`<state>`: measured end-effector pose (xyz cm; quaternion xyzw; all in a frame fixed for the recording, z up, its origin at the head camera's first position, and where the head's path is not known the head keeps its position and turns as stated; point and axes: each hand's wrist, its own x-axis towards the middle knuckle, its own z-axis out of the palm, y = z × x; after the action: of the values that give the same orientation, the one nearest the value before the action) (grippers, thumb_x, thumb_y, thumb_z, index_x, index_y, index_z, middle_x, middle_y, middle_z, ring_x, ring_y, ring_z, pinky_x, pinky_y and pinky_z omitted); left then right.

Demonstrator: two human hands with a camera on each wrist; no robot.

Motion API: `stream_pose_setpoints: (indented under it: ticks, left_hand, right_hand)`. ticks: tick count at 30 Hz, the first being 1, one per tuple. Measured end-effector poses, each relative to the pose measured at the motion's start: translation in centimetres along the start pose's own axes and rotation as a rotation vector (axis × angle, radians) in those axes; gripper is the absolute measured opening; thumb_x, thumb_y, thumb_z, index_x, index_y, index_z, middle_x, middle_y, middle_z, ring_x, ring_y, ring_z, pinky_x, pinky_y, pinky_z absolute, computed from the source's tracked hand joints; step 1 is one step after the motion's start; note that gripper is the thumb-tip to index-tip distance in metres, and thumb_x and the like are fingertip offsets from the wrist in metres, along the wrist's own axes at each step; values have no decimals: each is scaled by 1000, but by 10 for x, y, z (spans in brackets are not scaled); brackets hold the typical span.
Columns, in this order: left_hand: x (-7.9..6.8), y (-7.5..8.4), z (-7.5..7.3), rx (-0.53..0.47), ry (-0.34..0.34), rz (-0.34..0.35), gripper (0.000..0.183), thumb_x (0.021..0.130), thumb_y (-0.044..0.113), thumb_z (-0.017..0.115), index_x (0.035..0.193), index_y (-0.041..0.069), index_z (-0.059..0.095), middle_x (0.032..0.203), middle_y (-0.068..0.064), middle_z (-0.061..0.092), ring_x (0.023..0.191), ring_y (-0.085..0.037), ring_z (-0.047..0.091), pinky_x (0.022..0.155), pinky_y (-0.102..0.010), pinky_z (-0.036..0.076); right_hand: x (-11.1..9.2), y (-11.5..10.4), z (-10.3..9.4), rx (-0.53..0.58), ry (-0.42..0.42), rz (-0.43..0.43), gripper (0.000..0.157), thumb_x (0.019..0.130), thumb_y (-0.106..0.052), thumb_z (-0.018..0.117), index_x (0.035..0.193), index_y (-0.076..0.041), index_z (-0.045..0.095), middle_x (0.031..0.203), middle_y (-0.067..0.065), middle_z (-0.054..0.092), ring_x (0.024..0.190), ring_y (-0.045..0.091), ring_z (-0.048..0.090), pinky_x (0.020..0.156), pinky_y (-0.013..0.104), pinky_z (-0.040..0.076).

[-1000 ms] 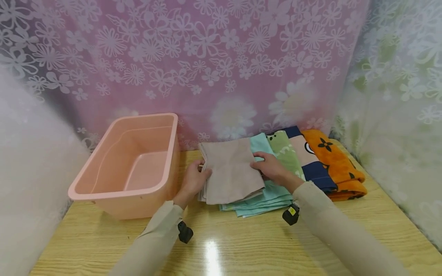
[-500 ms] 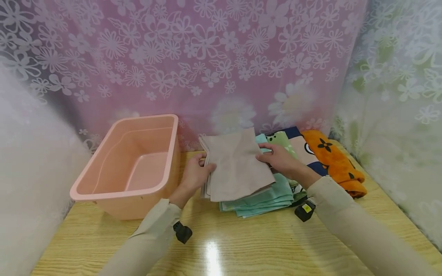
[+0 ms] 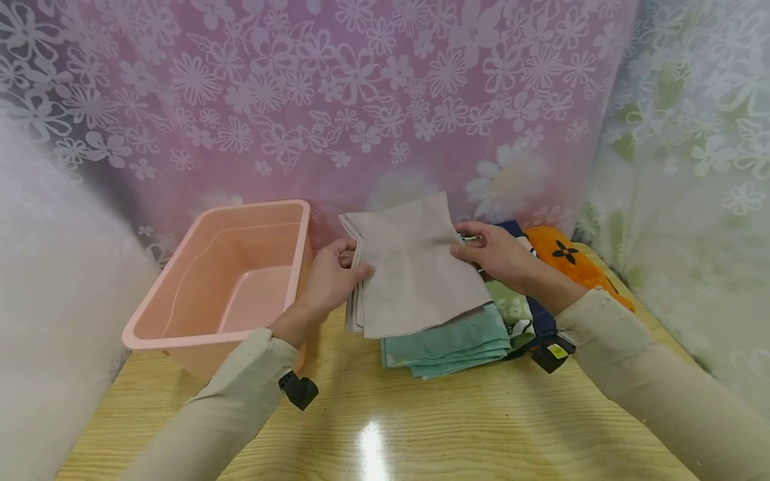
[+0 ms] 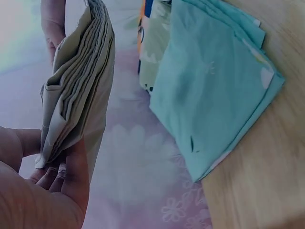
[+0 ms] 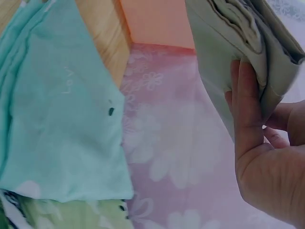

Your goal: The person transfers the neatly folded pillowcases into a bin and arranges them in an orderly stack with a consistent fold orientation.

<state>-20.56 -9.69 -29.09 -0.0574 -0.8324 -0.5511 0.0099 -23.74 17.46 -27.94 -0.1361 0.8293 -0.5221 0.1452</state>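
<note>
A thick folded beige cloth [image 3: 415, 267] is held up off the table between both hands. My left hand [image 3: 331, 274] pinches its left edge, thumb on the near face and fingers behind; the left wrist view shows the many folded layers [image 4: 81, 81] in that grip. At the opposite edge my right hand [image 3: 499, 254] pinches the cloth, and in the right wrist view its fingers [image 5: 248, 105] lie along the underside. Below the beige cloth, and apart from it, a folded turquoise cloth [image 3: 445, 344] lies on the table.
A pink plastic tub [image 3: 210, 341] stands to the left, close to my left hand. Right of the turquoise cloth lie a green patterned cloth [image 3: 511, 304], a navy cloth [image 3: 543, 324] and an orange cloth [image 3: 559, 250]. A flowered curtain [image 3: 361, 100] hangs behind the wooden table [image 3: 373, 401].
Both hands have lifted the beige cloth up off the turquoise cloth and tilted it, its right side rising higher. More of the turquoise cloth's front shows now. The tub has stayed put.
</note>
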Motion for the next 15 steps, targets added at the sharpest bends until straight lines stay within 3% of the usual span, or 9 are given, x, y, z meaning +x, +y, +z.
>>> stream_pose_setpoints:
  ticks: [8, 15]
  left_hand:
    - [3, 20, -27, 3, -37, 4, 34, 83, 10, 61, 112, 4, 47, 108, -10, 55, 92, -21, 57, 72, -33, 49]
    - [6, 28, -50, 30, -74, -8, 35, 84, 10, 59, 115, 3, 43, 108, -13, 51, 91, -24, 55, 69, -34, 49]
  right_hand:
    - [0, -30, 5, 90, -1, -39, 57, 89, -26, 53, 138, -17, 27, 124, 13, 47, 92, 27, 57, 70, 41, 50]
    - [2, -52, 14, 77, -7, -77, 56, 90, -25, 52, 139, -19, 26, 123, 11, 49, 90, 26, 58, 69, 40, 50]
